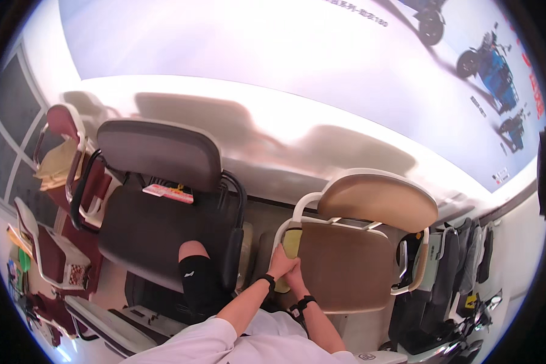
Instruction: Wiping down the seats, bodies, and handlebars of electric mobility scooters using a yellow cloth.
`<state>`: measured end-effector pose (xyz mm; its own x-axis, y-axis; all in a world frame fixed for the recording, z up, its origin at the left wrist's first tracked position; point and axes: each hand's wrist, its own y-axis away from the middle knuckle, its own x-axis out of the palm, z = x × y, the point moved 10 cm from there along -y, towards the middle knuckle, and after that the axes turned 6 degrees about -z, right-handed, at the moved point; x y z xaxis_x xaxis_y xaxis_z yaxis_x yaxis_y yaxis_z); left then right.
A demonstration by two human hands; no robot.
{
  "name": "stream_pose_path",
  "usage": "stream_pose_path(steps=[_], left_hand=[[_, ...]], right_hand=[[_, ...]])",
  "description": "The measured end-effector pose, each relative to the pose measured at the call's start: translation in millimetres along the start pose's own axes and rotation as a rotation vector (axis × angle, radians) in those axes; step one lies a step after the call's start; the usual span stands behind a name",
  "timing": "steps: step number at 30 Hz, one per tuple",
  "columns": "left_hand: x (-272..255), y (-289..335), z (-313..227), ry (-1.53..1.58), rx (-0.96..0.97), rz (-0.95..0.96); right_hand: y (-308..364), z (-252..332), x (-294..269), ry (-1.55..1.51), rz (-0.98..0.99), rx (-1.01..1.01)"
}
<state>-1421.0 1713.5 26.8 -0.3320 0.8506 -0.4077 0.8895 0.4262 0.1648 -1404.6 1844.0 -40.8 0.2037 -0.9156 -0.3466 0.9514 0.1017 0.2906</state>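
My left hand (281,263) and my right hand (294,277) are close together, fingers closed round a yellow-green cloth (292,241). The cloth lies along the left armrest of a seat with a brown cushion (346,264) and a tan backrest (376,200). Its pale frame (306,206) curves up behind my hands. Part of the cloth shows above my fingers and a little below them. My fingertips are partly hidden, so how far the cloth wraps the armrest cannot be told.
Left of me stands a dark seat (158,224) with black armrests and a red-and-white card (168,193) on it. Maroon seats (64,121) line the far left. Dark covers (461,255) hang at the right, above a parked vehicle (455,330). A poster wall (273,54) rises behind.
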Motion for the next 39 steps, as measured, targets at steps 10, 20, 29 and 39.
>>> stream_pose_path(steps=[10, 20, 29, 39], left_hand=[[4.6, 20.6, 17.5, -0.013, -0.143, 0.170], [10.0, 22.6, 44.9, 0.098, -0.264, 0.274], [-49.4, -33.7, -48.5, -0.122, 0.459, -0.077], [-49.8, 13.7, -55.3, -0.374, 0.415, 0.264]], right_hand=[[8.4, -23.0, 19.7, -0.532, 0.160, 0.156], [19.8, 30.8, 10.7, -0.038, 0.129, -0.067], [0.6, 90.2, -15.9, 0.103, 0.023, -0.085], [44.4, 243.3, -14.1, 0.656, -0.139, -0.816]])
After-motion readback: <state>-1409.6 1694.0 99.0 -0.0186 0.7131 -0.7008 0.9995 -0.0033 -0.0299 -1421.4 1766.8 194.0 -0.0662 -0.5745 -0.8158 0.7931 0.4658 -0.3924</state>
